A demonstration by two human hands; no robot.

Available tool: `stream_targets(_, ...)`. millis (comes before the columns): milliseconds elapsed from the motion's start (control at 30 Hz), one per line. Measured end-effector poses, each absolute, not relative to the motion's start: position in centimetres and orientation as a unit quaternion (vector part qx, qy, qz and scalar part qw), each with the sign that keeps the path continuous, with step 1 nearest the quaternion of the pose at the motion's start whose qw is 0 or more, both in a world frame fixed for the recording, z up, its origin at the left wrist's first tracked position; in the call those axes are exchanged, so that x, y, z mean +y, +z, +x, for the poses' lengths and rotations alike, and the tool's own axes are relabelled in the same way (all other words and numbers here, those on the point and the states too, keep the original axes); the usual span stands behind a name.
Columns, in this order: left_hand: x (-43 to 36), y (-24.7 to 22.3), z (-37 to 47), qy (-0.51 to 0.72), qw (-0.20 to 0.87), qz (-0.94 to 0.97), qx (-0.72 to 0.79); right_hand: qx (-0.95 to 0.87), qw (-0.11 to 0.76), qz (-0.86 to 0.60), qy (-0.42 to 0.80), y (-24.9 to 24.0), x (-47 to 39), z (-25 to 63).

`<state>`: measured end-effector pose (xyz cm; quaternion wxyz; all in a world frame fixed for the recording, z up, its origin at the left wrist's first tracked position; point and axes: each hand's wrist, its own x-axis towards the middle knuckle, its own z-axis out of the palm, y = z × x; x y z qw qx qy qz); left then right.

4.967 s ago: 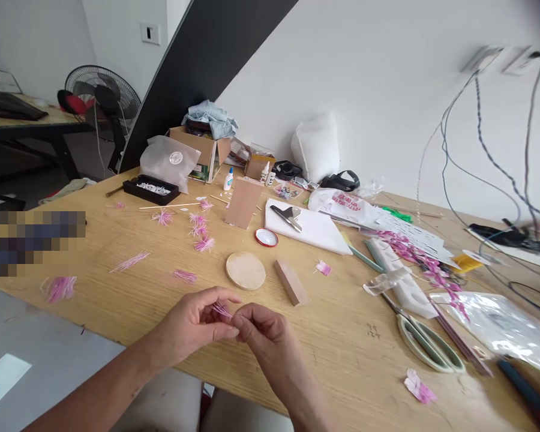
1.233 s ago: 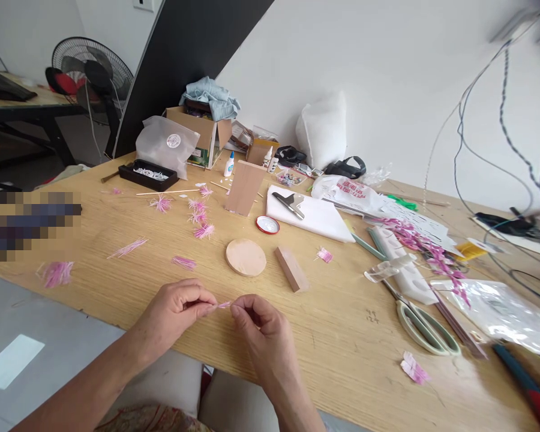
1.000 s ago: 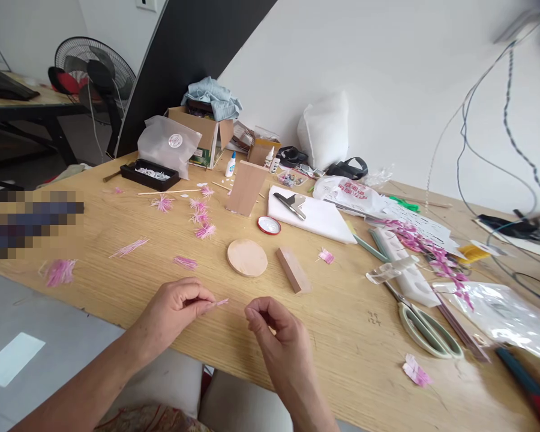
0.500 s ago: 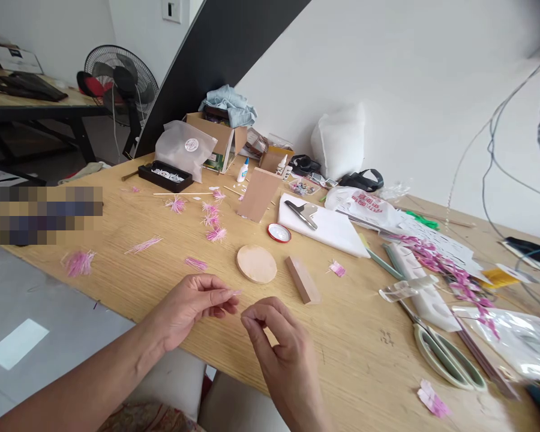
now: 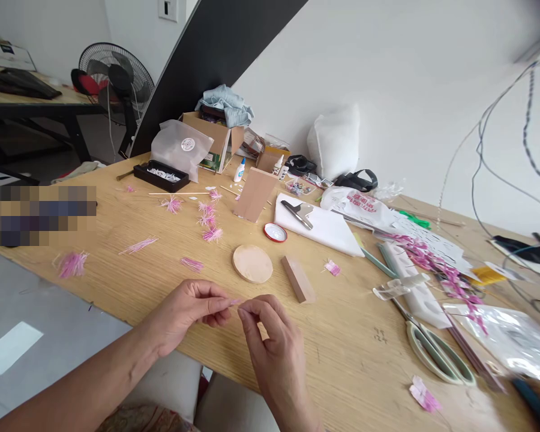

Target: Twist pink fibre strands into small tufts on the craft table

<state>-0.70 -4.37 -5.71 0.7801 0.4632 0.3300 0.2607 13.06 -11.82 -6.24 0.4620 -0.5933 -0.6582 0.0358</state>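
My left hand (image 5: 198,309) pinches a small pale-pink strip (image 5: 235,301) between thumb and forefinger, its tip pointing right. Close beside that tip, my right hand (image 5: 270,336) has thumb and forefinger pressed together; whatever lies between them is too small to make out. Both hands hover over the table's front edge. Just beyond them lie a round wooden disc (image 5: 252,264) and a wooden block (image 5: 298,279). A bundle of pink threads (image 5: 192,264) rests left of the disc, and a pink-and-white petal piece (image 5: 332,267) sits right of the block.
Green-handled scissors (image 5: 438,354) and another petal piece (image 5: 424,394) lie at right. Fluffy pink tassels (image 5: 212,234) are scattered at left centre. Farther back stand a leaning wooden board (image 5: 255,195), a glue bottle (image 5: 239,170), a red-rimmed lid (image 5: 275,232) and a black tray (image 5: 161,177).
My two hands have come closer together, the right fingertips now near the pink strip's end. The whole view has shifted slightly.
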Motion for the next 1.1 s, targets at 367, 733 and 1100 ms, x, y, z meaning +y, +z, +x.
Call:
stream_targets(367, -4.4, -5.6, -0.4, 0.257, 0.749, 0.498, 0.353, -0.638, 0.444, -0.627, 0.044, -6.1, -12.1, 13.3)
stream_targets(733, -4.2, -5.1, -0.5, 0.241, 0.698, 0.563, 0.372, -0.762, 0.315, -0.566, -0.012, -5.0, -11.5, 14.0)
stream_targets(1100, -4.3, -4.6, -0.9, 0.245, 0.673, 0.604, 0.351, -0.724, 0.329, -0.602, 0.074, -4.9, -11.4, 14.1)
